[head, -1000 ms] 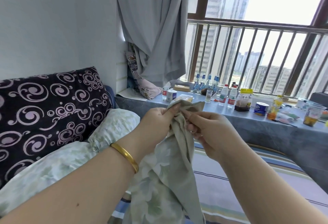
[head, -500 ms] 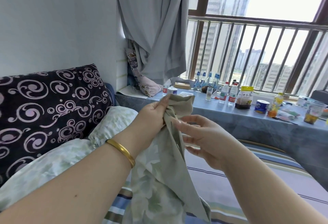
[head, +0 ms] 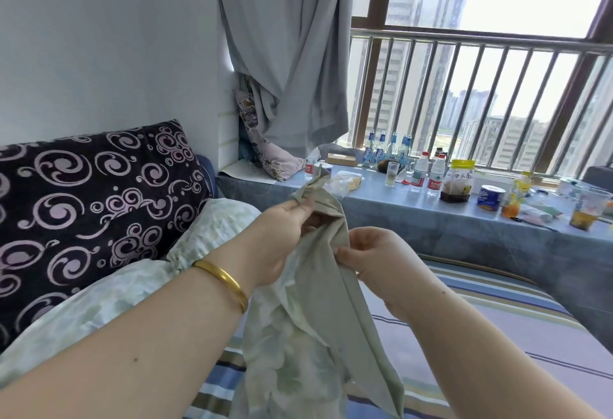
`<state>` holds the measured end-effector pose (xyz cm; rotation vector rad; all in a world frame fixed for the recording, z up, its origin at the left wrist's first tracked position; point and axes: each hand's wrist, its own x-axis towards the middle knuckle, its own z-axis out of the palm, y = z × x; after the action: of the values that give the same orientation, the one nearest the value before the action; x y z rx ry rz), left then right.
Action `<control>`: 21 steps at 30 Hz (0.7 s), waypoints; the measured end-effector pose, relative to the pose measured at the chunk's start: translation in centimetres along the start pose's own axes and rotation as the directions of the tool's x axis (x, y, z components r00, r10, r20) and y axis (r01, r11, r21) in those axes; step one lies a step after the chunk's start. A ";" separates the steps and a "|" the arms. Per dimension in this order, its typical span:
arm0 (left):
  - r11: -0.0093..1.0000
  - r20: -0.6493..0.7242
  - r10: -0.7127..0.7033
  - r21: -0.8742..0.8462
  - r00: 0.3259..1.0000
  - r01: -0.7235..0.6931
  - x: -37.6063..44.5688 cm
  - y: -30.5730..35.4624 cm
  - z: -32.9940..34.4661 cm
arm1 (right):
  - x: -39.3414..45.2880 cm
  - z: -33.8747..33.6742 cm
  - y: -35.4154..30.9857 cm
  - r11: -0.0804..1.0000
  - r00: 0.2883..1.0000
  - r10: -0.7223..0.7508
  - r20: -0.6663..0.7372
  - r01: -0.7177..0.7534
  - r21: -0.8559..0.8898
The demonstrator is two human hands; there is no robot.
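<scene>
Our left hand (head: 282,239) pinches the pale green pillowcase's (head: 318,319) top corner; our right hand (head: 374,256) pinches its edge just below.

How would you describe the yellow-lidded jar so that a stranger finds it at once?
Look at the blue ledge under the window railing. Right of the two red-labelled bottles stands the jar. Only it has a yellow lid and dark contents.
</scene>
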<state>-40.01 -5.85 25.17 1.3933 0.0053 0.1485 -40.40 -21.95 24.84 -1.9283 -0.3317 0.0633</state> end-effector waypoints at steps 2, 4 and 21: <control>0.987 0.046 -0.060 0.152 0.997 0.052 -0.8 -0.5 0.2 | 0.1 0.3 0.3 0.997 0.998 0.028 -0.049 -0.024 0.071; 0.937 0.027 -0.107 0.336 0.994 0.092 -1.6 -1.0 0.4 | 0.3 0.6 0.5 0.992 0.996 0.048 -0.080 -0.038 0.119; 0.799 -0.161 0.149 0.600 0.976 -0.023 -3.1 -3.9 2.4 | 0.1 1.5 0.6 0.696 0.961 0.275 0.012 -0.208 0.687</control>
<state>-42.47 -9.20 21.56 2.0108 0.1710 0.3909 -40.48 -20.77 23.79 -1.2081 0.0288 0.2384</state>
